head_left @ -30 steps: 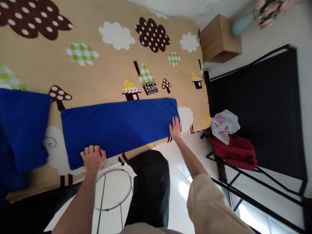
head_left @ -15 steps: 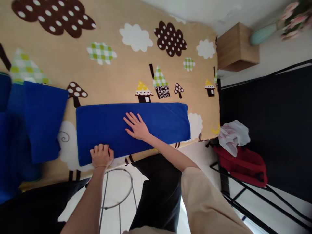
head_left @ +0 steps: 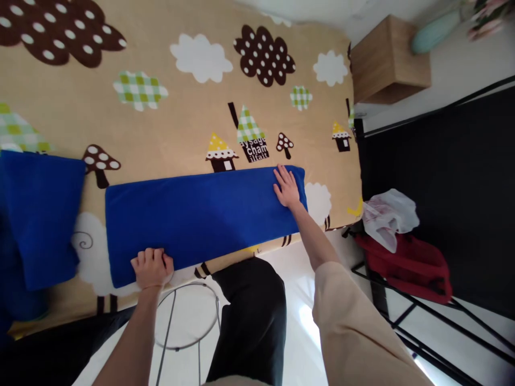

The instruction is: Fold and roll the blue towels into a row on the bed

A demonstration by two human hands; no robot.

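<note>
A long folded blue towel lies flat along the near edge of the bed. My right hand rests on its right end, palm down with the fingers stretched out. At the towel's near left edge is my left hand, its fingers curled in against the cloth, fingertips hidden. Left of the towel lie other folded blue cloths, piled on one another and partly cut off by the view's edge.
A patterned beige bed cover spreads beneath everything. Below the bed edge stands a round wire-frame stool. To the right are a wooden box, a white plastic bag, a red bag and a black metal frame.
My right hand has slid from the towel's middle to its right end. My left hand stays at the near left edge. The view has shifted slightly to the right.
</note>
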